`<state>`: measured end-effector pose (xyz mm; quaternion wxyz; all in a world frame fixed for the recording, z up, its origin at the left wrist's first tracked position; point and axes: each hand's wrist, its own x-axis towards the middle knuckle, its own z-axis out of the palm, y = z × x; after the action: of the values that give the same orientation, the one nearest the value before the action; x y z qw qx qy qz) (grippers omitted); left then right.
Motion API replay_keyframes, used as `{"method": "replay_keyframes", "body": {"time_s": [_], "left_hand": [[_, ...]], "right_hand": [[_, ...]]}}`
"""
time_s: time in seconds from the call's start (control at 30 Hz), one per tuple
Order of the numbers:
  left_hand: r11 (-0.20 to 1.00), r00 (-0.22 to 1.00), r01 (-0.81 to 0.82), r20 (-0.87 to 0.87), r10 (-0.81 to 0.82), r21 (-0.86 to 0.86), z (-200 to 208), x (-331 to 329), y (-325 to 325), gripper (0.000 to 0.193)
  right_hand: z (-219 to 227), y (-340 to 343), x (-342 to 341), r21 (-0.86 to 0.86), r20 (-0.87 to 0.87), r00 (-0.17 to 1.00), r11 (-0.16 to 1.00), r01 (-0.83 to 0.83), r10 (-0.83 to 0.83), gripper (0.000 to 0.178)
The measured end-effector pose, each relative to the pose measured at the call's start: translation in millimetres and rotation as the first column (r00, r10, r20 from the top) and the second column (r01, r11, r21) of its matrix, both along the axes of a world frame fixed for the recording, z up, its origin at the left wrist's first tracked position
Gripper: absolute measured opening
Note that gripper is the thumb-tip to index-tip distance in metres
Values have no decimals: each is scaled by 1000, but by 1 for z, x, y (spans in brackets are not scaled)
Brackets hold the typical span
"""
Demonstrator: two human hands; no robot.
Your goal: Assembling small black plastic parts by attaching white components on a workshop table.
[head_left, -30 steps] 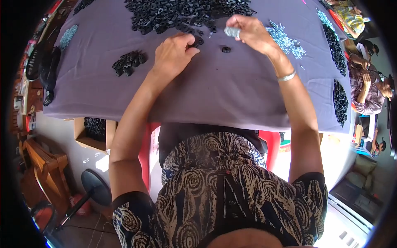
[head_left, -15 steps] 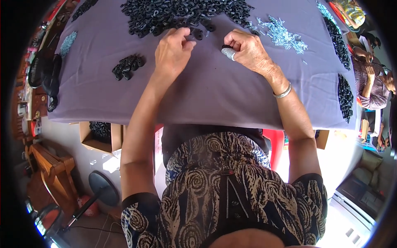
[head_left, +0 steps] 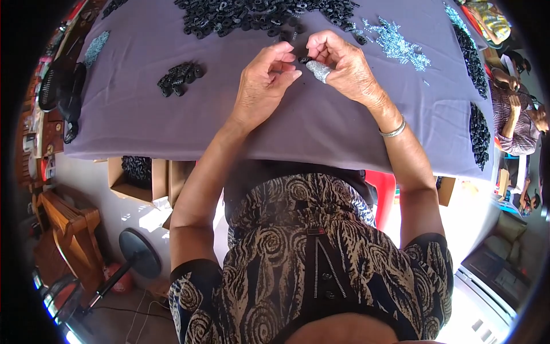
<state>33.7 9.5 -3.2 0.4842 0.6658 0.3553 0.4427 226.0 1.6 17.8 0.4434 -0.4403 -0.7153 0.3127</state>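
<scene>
No words, labels, brands, numbers or signs can be read anywhere from this overhead view.

Laid Out on Your Purple-Grey Cloth [head_left: 338,135]

A broad heap of small black pieces [head_left: 240,18] sprawls across the far middle of the covering before you. To its right, a loose scatter of pale silvery-blue bits [head_left: 398,49] fans out; nearer you on the left sits a compact black cluster [head_left: 180,78]. A pale mound [head_left: 96,49] lies toward your left edge. Along your right edge rest a black pile [head_left: 480,135], a farther black pile [head_left: 471,63] and, beyond both, a pale strip [head_left: 454,17].
</scene>
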Motion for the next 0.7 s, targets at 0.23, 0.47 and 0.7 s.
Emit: {"method": "replay_keyframes", "body": {"time_s": [0.23, 0.47, 0.7], "left_hand": [[995, 998, 63, 3, -63, 78, -2, -1, -1, 34], [994, 989, 96, 104, -101, 57, -7, 0, 1, 32], [991, 968, 102, 237, -79, -88, 0, 0, -4, 32]], "right_hand": [[6, -6, -10, 6, 103, 995, 1000, 0, -1, 37], [-10, -1, -8, -55, -113, 990, 995, -89, 82, 35], [-7, -4, -11, -134, -349, 930, 976, -173, 116, 32]]}}
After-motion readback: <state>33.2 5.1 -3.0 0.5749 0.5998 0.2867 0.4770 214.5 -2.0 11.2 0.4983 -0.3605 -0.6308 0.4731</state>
